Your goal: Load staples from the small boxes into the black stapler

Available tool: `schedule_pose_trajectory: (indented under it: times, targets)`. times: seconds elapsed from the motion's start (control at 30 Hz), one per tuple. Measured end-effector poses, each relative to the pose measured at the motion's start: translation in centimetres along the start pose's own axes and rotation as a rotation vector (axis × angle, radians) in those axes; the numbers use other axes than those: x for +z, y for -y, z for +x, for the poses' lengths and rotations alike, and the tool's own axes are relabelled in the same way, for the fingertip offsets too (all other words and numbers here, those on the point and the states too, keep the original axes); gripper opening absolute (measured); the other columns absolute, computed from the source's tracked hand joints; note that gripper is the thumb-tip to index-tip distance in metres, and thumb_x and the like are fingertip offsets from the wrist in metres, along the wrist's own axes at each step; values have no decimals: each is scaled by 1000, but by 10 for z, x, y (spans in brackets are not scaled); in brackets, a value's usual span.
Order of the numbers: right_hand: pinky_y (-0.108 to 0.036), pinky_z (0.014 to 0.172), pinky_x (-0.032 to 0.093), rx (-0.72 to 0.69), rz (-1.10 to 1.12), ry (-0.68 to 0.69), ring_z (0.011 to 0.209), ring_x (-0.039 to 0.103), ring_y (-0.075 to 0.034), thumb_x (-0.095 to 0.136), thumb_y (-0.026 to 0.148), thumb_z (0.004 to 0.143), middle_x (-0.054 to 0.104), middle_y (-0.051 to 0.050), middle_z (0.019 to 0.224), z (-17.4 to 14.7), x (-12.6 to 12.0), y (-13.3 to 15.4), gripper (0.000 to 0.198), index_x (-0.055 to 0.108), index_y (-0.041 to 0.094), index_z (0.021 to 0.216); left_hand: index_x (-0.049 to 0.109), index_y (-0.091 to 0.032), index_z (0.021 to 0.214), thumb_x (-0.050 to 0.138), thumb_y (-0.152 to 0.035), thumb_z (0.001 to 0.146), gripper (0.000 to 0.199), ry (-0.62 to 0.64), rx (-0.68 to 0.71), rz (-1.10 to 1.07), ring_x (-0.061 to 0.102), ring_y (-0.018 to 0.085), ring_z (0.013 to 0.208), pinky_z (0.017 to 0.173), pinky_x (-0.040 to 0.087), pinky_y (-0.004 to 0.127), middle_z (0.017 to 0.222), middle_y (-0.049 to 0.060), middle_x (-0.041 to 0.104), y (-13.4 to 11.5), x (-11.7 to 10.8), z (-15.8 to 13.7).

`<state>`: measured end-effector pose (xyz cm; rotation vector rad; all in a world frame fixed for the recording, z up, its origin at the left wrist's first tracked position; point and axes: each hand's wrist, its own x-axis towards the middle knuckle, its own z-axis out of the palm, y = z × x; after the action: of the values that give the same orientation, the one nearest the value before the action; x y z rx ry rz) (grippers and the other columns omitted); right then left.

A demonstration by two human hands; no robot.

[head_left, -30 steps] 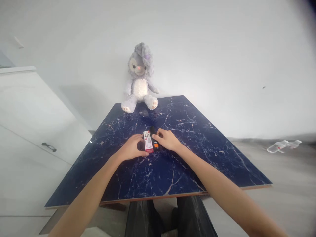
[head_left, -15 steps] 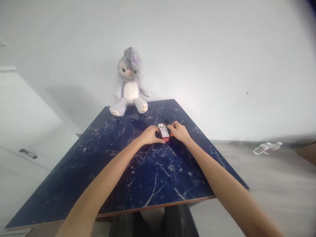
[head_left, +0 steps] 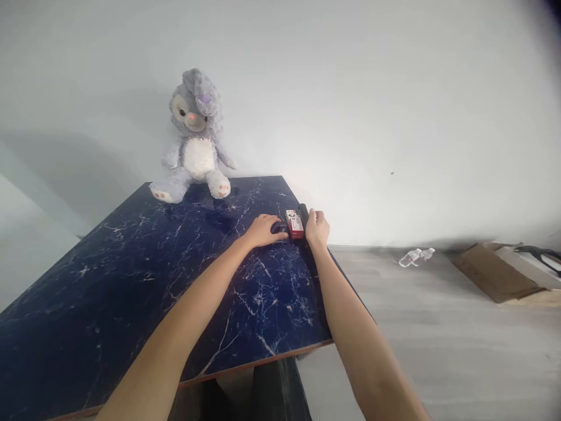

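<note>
A small red and white box lies on the dark blue marbled table, near its right edge. My left hand is just left of the box, thumb and fingers apart. Its thumb tip is close to the box; whether they touch I cannot tell. Right of the box, my right hand has its fingers curled round a black object. Only the dark far end of that object shows; its kind is hidden by the hand.
A grey plush rabbit sits at the table's back left, against the pale wall. On the floor to the right lie clear plastic bottles and a cardboard box with a black strap-like thing on it.
The view has swung right. My left hand has loosened from round the box. My right hand has shifted right, away from the box, and now wraps round the black object.
</note>
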<state>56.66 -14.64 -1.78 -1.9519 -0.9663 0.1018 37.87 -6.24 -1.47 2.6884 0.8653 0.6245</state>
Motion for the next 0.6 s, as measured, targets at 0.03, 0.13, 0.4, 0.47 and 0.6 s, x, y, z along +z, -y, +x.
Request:
schedule_pose_trajectory:
  times: [0.03, 0.13, 0.4, 0.47, 0.6]
  targets:
    - [-34, 88, 41, -34, 7, -50, 104, 60, -26, 23, 48, 100, 67, -15, 110, -2, -2, 2, 45, 58, 20, 105, 67, -20, 115, 53, -60, 90, 49, -61, -30, 30, 55, 31, 118, 101, 39, 40, 122, 11, 68, 8, -8, -10]
    - [-35, 92, 39, -169, 2, -211, 102, 55, -26, 26, 41, 100, 63, -15, 103, -9, -8, 11, 36, 55, 19, 98, 69, -19, 91, 37, -46, 100, 42, -163, -240, 226, 60, 26, 100, 93, 41, 37, 97, 11, 72, 48, -46, -53]
    - [-39, 94, 39, -516, -44, -74, 102, 51, -27, 34, 34, 99, 59, -13, 100, -76, 26, 71, 26, 56, 20, 97, 66, -19, 76, 31, -44, 99, 48, -322, -705, 644, 64, 25, 82, 70, 38, 31, 79, 11, 70, 155, -136, -171]
    - [-37, 98, 38, -757, -46, 148, 107, 52, -25, 42, 34, 97, 61, -11, 107, -97, 56, 96, 23, 59, 21, 103, 69, -20, 80, 31, -45, 98, 48, -294, -760, 625, 65, 26, 81, 68, 38, 31, 82, 12, 71, 161, -136, -172]
    - [-33, 101, 39, -847, -115, 338, 114, 51, -23, 39, 30, 99, 61, -11, 120, -111, 114, 132, 31, 56, 19, 123, 73, -21, 79, 38, -46, 93, 46, -115, -759, 540, 66, 30, 84, 70, 43, 33, 86, 15, 73, 165, -128, -164]
